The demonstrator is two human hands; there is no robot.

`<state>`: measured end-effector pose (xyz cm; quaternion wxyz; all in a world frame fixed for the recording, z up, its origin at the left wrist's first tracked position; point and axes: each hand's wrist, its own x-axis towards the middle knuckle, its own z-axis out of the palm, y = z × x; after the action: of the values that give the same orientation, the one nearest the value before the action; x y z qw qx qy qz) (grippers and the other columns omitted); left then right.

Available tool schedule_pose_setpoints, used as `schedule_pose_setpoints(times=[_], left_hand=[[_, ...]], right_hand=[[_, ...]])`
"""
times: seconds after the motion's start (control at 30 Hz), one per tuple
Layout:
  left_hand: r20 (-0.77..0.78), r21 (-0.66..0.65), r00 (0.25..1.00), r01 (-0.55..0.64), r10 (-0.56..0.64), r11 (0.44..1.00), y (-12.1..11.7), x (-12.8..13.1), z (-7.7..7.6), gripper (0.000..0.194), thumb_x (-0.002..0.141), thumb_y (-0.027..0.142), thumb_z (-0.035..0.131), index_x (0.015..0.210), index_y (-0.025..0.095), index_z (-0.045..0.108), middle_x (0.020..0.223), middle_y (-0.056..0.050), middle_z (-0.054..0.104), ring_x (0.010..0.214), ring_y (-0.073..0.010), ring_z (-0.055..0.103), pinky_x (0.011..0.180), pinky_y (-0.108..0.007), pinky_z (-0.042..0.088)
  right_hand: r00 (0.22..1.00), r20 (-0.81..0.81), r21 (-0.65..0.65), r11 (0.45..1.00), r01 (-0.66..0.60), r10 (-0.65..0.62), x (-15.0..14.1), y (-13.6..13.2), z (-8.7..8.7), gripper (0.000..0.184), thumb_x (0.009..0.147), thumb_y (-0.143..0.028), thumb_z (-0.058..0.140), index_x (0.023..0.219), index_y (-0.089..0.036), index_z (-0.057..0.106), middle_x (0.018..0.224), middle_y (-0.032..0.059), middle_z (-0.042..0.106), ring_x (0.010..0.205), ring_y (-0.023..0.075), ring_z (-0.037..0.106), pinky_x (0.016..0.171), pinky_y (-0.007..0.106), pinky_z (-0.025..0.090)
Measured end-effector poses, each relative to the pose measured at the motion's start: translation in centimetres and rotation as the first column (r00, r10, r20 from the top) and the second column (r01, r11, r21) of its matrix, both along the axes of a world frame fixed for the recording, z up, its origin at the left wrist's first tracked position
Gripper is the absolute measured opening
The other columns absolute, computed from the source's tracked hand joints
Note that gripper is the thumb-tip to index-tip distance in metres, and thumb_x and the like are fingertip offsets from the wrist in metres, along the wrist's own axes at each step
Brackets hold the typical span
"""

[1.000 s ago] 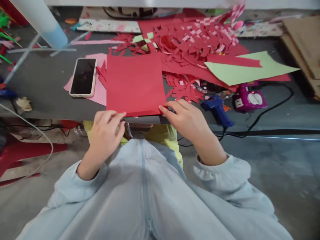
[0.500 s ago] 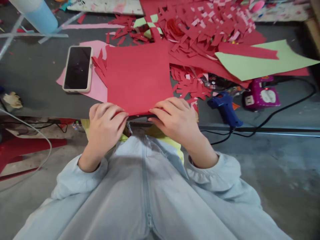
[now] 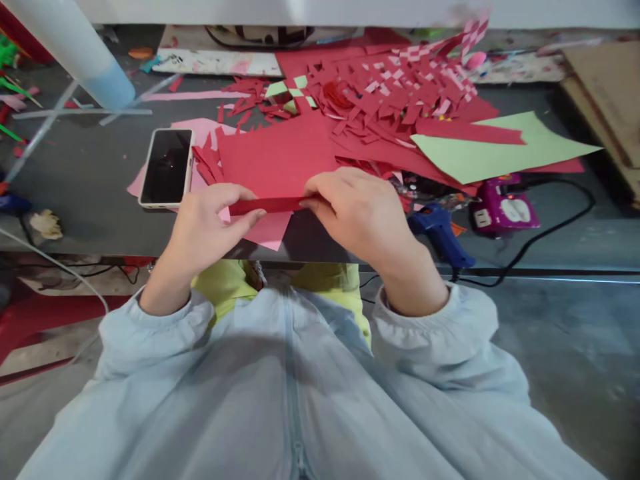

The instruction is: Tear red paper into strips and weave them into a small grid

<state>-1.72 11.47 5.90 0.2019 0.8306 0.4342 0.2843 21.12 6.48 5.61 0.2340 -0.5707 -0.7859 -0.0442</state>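
A sheet of red paper (image 3: 280,157) lies in front of me with its near edge raised off the table and a narrow folded strip along it. My left hand (image 3: 207,223) pinches the left part of that folded edge between thumb and fingers. At the right part, my right hand (image 3: 357,213) grips the same edge, fingers bent over it. Pink paper (image 3: 270,232) shows beneath the sheet, near the table's front edge. Left of the sheet rests a phone (image 3: 167,167) with a dark screen.
Cut red and pink strips (image 3: 380,87) are heaped at the back. A pale green sheet (image 3: 475,160) lies right, above a blue glue gun (image 3: 443,233) and a purple power adapter (image 3: 505,207) with a black cord. A white-and-blue cylinder (image 3: 95,67) stands back left.
The near edge of the red paper has been lifted and moved away from me, uncovering pink paper below. Both hands have closed on the folded edge, the right one shifting inward.
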Motion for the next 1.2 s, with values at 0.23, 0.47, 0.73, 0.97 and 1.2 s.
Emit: schedule_pose_setpoints(times=[0.23,0.47,0.73,0.97,1.2], left_hand=[[0.096,-0.159,0.994,-0.036,0.052,0.987,1.5,0.6,0.8,0.015,0.082,0.038,0.070,0.081,0.024,0.075,0.076,0.001,0.073,0.073,-0.0185,0.065,0.070,-0.031,0.051],[0.168,-0.285,0.985,0.008,0.041,0.959,2.0,0.0,1.2,0.020,0.078,0.040,0.073,0.078,0.020,0.074,0.072,-0.001,0.070,0.063,-0.0154,0.060,0.060,-0.030,0.048],[0.194,-0.447,0.981,0.062,0.029,0.892,2.6,-0.5,1.2,0.023,0.077,0.039,0.075,0.088,0.020,0.077,0.075,-0.003,0.073,0.062,-0.0158,0.066,0.055,-0.028,0.054],[0.148,-0.424,0.989,0.058,0.006,0.904,3.5,-0.4,-0.9,0.022,0.077,0.035,0.074,0.094,0.022,0.078,0.070,-0.002,0.073,0.058,-0.0158,0.065,0.052,-0.027,0.055],[0.145,-0.339,0.989,0.024,0.027,0.940,2.9,-1.0,-2.2,0.019,0.082,0.033,0.070,0.096,0.025,0.080,0.085,-0.002,0.078,0.065,-0.0171,0.069,0.060,-0.030,0.058]], right_hand=[[0.999,-0.054,-0.065,0.998,-0.005,0.002,1.1,1.7,1.3,0.015,0.093,-0.022,0.058,0.098,-0.024,0.072,0.093,0.0053,0.077,0.088,0.0238,0.067,0.075,0.035,0.045],[0.985,-0.144,-0.243,0.962,-0.124,0.090,3.2,1.8,4.2,0.010,0.083,-0.020,0.067,0.089,-0.022,0.074,0.088,0.0035,0.078,0.081,0.0219,0.072,0.074,0.036,0.052],[0.954,-0.255,-0.386,0.889,-0.247,0.155,4.8,3.4,4.3,0.005,0.084,-0.031,0.071,0.086,-0.028,0.074,0.075,-0.0005,0.076,0.065,0.0188,0.068,0.061,0.034,0.052],[0.975,-0.175,-0.424,0.883,-0.201,0.138,4.8,5.4,1.3,0.009,0.080,-0.023,0.069,0.084,-0.023,0.077,0.077,-0.0008,0.076,0.072,0.0179,0.069,0.070,0.031,0.050],[0.980,-0.124,-0.317,0.929,-0.189,0.157,5.4,5.3,-1.2,0.016,0.076,-0.016,0.067,0.086,-0.025,0.076,0.082,-0.0001,0.078,0.072,0.0195,0.070,0.071,0.033,0.051]])
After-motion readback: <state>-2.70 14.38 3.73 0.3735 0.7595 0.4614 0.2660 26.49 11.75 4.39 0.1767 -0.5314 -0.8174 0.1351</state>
